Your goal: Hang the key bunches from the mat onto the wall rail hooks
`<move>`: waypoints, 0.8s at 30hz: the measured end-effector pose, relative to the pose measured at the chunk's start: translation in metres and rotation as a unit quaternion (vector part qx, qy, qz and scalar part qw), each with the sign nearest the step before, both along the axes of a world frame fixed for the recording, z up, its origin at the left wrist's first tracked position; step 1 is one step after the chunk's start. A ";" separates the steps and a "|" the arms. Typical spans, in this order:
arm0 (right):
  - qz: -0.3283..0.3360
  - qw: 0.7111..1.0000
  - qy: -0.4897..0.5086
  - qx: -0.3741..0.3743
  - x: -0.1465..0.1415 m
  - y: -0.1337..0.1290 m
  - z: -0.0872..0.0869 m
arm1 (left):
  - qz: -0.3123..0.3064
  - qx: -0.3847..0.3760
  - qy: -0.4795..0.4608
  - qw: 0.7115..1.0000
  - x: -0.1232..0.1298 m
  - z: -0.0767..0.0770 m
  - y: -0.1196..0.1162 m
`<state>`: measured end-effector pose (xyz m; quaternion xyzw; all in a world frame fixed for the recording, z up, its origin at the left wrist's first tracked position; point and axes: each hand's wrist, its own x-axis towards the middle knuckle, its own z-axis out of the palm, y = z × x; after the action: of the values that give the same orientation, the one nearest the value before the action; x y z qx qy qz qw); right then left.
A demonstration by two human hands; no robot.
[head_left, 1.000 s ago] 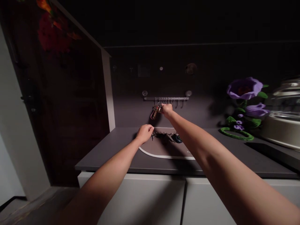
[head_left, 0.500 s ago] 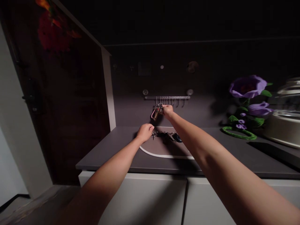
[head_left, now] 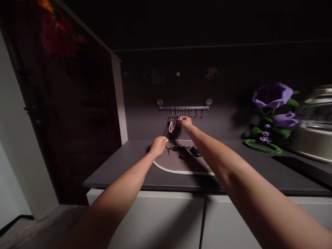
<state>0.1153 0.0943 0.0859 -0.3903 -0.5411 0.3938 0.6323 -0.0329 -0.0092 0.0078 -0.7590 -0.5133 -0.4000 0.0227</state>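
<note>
Right grip (head_left: 185,123): pressed together, pinching a keyring (head_left: 173,125) with a pink strap; the keyring hangs from that pinch, just under a hook rail (head_left: 184,108);
Left grip (head_left: 158,146): curled, at the clasp end of a bunch of keys (head_left: 181,150); we cannot tell whether it pinches;
Mat (head_left: 184,166): lies on the tabletop (head_left: 116,169), bearing the keys within our reach;

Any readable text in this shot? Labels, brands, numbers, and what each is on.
Nothing can be read with confidence.
Mat: small pale mark near its right edge, too small to read.
Hanging keyring charm: any markings too small and blurred to read.
Dark key fob: any markings too small and dark to read.
</note>
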 end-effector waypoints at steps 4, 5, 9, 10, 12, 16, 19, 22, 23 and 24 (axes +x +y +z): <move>-0.012 1.000 0.012 -0.010 0.003 -0.007 0.001 | 0.001 -0.001 -0.009 1.000 0.000 0.000 0.000; -0.023 1.000 0.005 -0.010 0.004 -0.008 0.001 | 0.001 0.000 -0.010 1.000 0.000 0.001 0.000; -0.098 0.993 -0.072 0.005 0.008 -0.015 -0.001 | 0.005 -0.001 -0.018 1.000 -0.001 0.001 -0.001; -0.113 0.989 -0.092 0.011 0.009 -0.017 -0.002 | 0.007 -0.001 -0.020 1.000 -0.001 0.001 -0.001; -0.130 0.985 -0.115 0.020 0.008 -0.025 -0.005 | 0.010 -0.002 -0.024 1.000 -0.002 0.001 -0.001; -0.121 0.983 -0.132 0.040 0.006 -0.044 -0.012 | 0.006 0.002 -0.023 1.000 -0.004 0.000 0.001; -0.091 0.982 -0.159 0.054 0.006 -0.058 -0.023 | 0.003 0.005 -0.021 1.000 -0.005 -0.002 0.002; -0.074 0.971 -0.216 0.073 0.009 -0.070 -0.037 | -0.001 -0.002 -0.008 1.000 -0.007 -0.004 0.003; -0.070 0.965 -0.239 0.078 0.011 -0.073 -0.042 | -0.003 -0.005 -0.001 1.000 -0.007 -0.005 0.003; -0.066 0.959 -0.263 0.083 0.012 -0.077 -0.047 | -0.004 -0.008 0.006 1.000 -0.008 -0.006 0.004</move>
<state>0.1274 0.0171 0.0390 -0.4608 -0.6921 0.1883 0.5226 -0.0404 -0.0056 0.0022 -0.7638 -0.5131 -0.3913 0.0178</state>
